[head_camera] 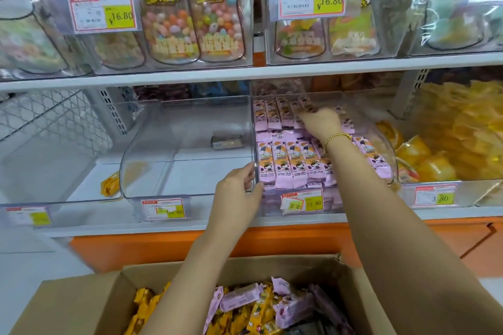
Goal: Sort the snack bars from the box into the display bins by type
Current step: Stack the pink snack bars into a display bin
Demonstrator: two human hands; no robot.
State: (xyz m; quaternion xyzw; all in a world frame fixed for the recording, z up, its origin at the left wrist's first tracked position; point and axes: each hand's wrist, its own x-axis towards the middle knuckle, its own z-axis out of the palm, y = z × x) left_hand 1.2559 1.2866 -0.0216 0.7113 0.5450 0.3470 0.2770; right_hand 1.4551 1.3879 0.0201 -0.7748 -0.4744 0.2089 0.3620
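The white shelving [190, 77] fills the wall in front of the person, with clear bins of cartoon-fox candy bags [190, 22] on the upper level. Down at their waist sits an open cardboard box [81, 296]. Yellow bars [144, 304] and pink bars [239, 296] lie jumbled inside it, and both forearms stretch out over it.

On the lower shelf, the left-hand clear bin [141, 144] holds just one wrapped bar [227, 141] near its back right corner. The bin beside it [272, 209] is packed with pink snack bars [294, 163], standing in two neat rows, front and back. Further right is a heap of yellow packets [449, 128].

The left hand [236, 193] grips the pink-filled bin at its front left corner: fingers curled over the edge, thumb pressed against the outside wall. The right hand [321, 119] reaches deep into that same bin, palm down, its fingertips [304, 111] on the tops of the back-row bars. From here I can't tell whether it is pinching one or only touching them.

A gold bead bracelet [336, 137] sits on the right wrist. A price tag [302, 201] is stuck on the bin's front.
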